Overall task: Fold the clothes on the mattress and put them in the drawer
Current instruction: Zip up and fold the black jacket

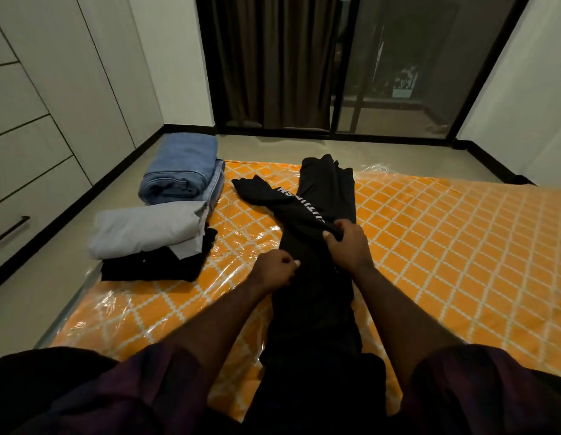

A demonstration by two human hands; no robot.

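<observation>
Black long garment with white lettering [317, 277] is laid lengthwise along the middle of the orange lattice-patterned, plastic-wrapped mattress [445, 246]; a fold is pinched by the right hand [348, 243], its left edge by the curled fingers of the left hand [274, 271]; folded blue jeans [182, 171] are stacked at the mattress's far left corner

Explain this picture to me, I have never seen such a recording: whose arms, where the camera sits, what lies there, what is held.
No machine here: a person wears one camera on the head, looking down at their own arms. A long black garment lies on the orange mattress. The right hand grips a fold of it; the left hand, fingers curled, is at its edge, grip unclear. At the mattress's left edge lie folded jeans, and a grey piece atop a black one. The drawers stand at left.
</observation>
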